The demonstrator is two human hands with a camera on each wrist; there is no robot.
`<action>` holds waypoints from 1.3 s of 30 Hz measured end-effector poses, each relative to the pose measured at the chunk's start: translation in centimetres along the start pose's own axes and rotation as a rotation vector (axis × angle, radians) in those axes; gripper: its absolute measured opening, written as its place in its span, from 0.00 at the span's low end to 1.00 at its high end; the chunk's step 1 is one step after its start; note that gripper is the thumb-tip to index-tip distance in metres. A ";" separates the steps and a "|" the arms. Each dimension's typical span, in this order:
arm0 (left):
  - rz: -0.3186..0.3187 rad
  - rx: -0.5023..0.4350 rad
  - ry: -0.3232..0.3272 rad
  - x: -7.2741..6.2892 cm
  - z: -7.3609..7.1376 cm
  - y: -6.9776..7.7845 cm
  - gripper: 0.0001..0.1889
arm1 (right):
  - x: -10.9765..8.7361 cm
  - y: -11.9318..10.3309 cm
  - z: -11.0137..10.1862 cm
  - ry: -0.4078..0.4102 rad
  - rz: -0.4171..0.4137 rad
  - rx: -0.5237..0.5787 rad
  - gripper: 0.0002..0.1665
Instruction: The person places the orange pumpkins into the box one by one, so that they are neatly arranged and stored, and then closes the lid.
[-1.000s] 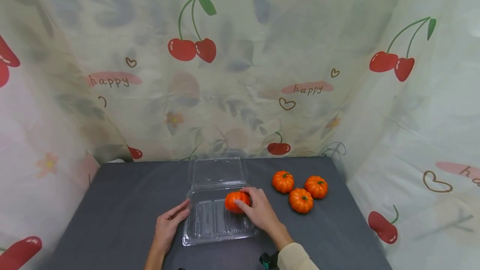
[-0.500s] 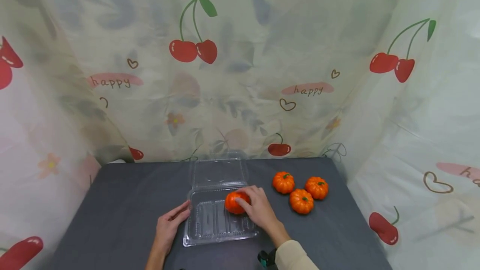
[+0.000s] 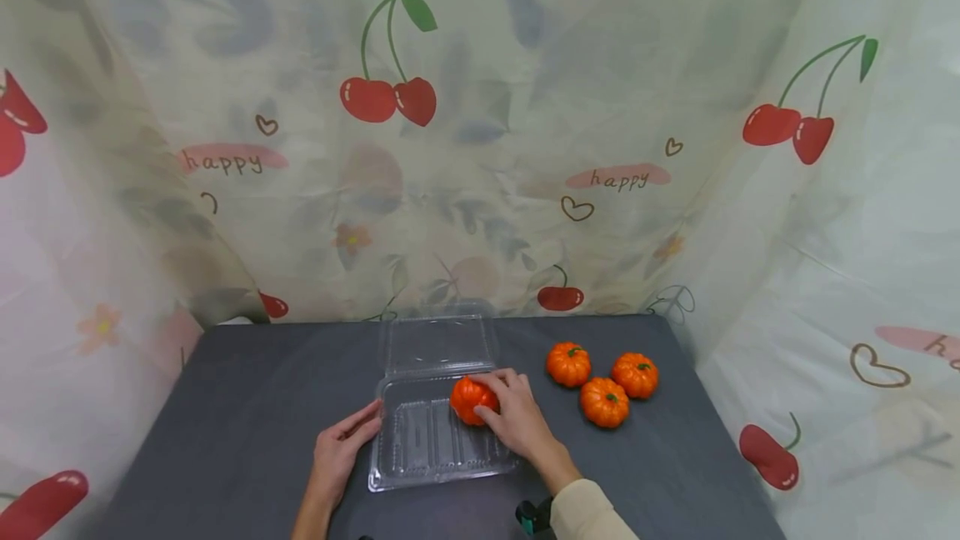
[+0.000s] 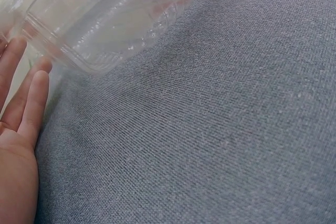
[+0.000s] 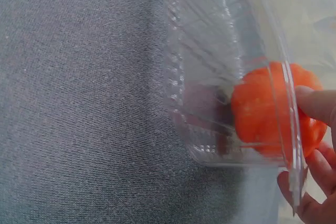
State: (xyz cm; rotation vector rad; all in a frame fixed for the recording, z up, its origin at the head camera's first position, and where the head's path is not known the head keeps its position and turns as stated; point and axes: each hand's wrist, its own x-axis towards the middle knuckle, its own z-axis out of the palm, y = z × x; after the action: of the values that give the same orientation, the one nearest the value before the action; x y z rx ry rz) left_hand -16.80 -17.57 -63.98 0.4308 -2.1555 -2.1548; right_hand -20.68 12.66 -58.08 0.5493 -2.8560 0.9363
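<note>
A clear plastic clamshell container [image 3: 423, 440] lies on the table with its lid [image 3: 435, 344] folded back. My right hand [image 3: 517, 419] grips a small orange pumpkin [image 3: 467, 401] in the back right corner of the base, thumb in front and fingers over its far side. Through the clear wall, the right wrist view also shows this pumpkin [image 5: 260, 108], with the thumb [image 5: 315, 100] against it. At the container's left rim my left hand [image 3: 336, 452] touches the edge with extended fingers. The left wrist view shows these fingers [image 4: 34, 100] beside the clear wall [image 4: 105, 30].
Three more small orange pumpkins stand in a cluster right of the container: a back left one [image 3: 567, 365], a right one [image 3: 635, 375] and a front one [image 3: 604, 403]. A dark grey cloth covers the table [image 3: 247, 432]. Behind hangs a cherry-printed curtain [image 3: 480, 190].
The right thumb has slid slightly lower and to the right on the pumpkin, so more of its front shows. The left hand stays at the container's rim.
</note>
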 end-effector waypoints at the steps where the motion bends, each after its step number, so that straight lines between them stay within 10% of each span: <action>1: -0.003 0.002 0.002 0.0 0.0 0.0 0.25 | 0.0 0.0 0.0 -0.003 -0.005 -0.005 0.28; 39: 0.002 0.026 0.017 -0.1 0.0 -0.2 0.26 | 0.1 -0.1 -2.6 -0.003 -0.034 -0.336 0.45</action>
State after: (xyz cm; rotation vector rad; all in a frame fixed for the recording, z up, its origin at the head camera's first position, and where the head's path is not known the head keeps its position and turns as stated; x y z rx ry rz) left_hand -16.74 -17.52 -64.13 0.4468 -2.1768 -2.1166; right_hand -20.82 14.05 -55.90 0.5577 -2.9046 0.4339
